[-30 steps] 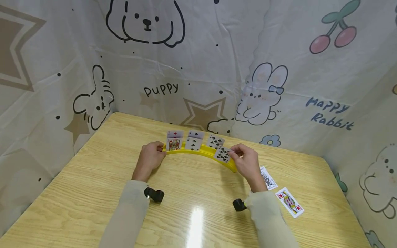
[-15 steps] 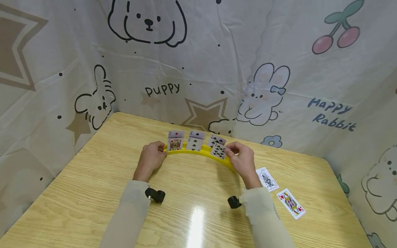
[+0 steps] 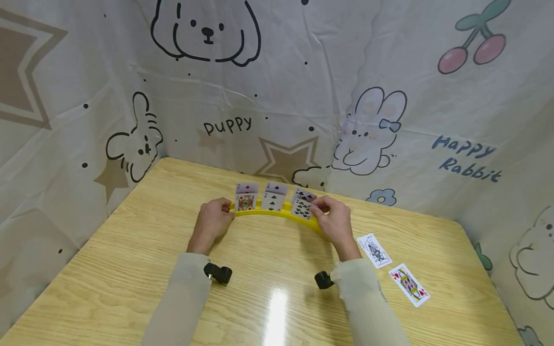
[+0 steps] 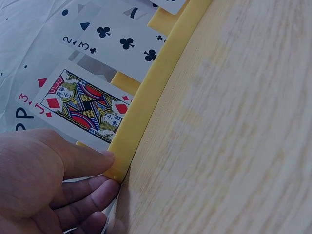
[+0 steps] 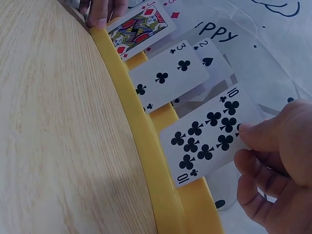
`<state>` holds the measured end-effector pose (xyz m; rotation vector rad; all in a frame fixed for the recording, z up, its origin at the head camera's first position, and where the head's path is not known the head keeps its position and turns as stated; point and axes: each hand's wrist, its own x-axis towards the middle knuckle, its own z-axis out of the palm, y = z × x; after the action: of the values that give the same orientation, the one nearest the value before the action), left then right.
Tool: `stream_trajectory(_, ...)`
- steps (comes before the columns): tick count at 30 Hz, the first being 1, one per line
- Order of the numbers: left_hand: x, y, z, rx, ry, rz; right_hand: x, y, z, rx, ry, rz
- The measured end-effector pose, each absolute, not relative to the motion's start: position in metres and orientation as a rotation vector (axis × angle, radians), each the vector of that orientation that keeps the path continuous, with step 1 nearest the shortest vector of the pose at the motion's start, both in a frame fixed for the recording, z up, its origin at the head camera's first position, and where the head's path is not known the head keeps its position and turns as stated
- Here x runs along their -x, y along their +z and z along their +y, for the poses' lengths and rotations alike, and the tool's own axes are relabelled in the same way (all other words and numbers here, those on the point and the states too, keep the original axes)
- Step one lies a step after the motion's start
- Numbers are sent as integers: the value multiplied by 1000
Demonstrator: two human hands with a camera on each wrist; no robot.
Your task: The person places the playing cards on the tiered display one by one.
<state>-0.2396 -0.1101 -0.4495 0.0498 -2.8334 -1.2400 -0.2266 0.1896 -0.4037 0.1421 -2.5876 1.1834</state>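
At the left end of the yellow card holder (image 4: 148, 100), the left hand (image 3: 210, 218) pinches the rim between thumb and fingers. Next, the jack of diamonds (image 4: 85, 105) stands before the three of diamonds (image 3: 247, 188); then the three of clubs (image 5: 168, 75) before the two of spades (image 5: 214, 61). These two pairs are judged complete. The ten of clubs (image 5: 207, 136) overlaps a rear club card (image 3: 305, 194); the right hand (image 3: 334, 221) pinches its upper right edge, closed on the card, so release is outstanding. Full seating cannot be confirmed. Rightmost, unloaded, a joker-type card (image 3: 374, 251) and a hearts court card (image 3: 409, 284), apparently the queen, lie face up on the table (image 3: 151, 216).
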Motion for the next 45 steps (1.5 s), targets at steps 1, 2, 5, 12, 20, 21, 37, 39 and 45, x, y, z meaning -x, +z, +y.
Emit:
stream_trajectory(1, 240, -449, -110, -50, -1238, -2832, 227, -404, 189, -142, 1184, -2589)
stream_trajectory(2, 240, -449, -110, -49, -1235, -2832, 227, -404, 189, -143, 1184, -2590)
stream_trajectory(5, 240, -448, -110, -41, -1226, -2830, 228, -405, 188, -140, 1177, -2603)
stream_trajectory(12, 239, -448, -110, -45, -1235, -2838, 229, -407, 187, -129, 1184, -2637)
stream_trajectory(20, 239, -445, -109, -55, -1242, -2836, 231, -407, 184, -144, 1180, -2649)
stream_trajectory(21, 239, -445, -109, -57, -1241, -2837, 231, -407, 183, -147, 1180, -2647)
stream_trajectory(37, 238, -447, -109, -57, -1231, -2840, 230, -409, 182, -100, 1160, -2673)
stream_trajectory(39, 238, -447, -110, -56, -1235, -2841, 229, -408, 183, -84, 1154, -2686)
stream_trajectory(45, 239, -449, -109, -54, -1233, -2828, 225, -404, 190, -67, 1102, -2704)
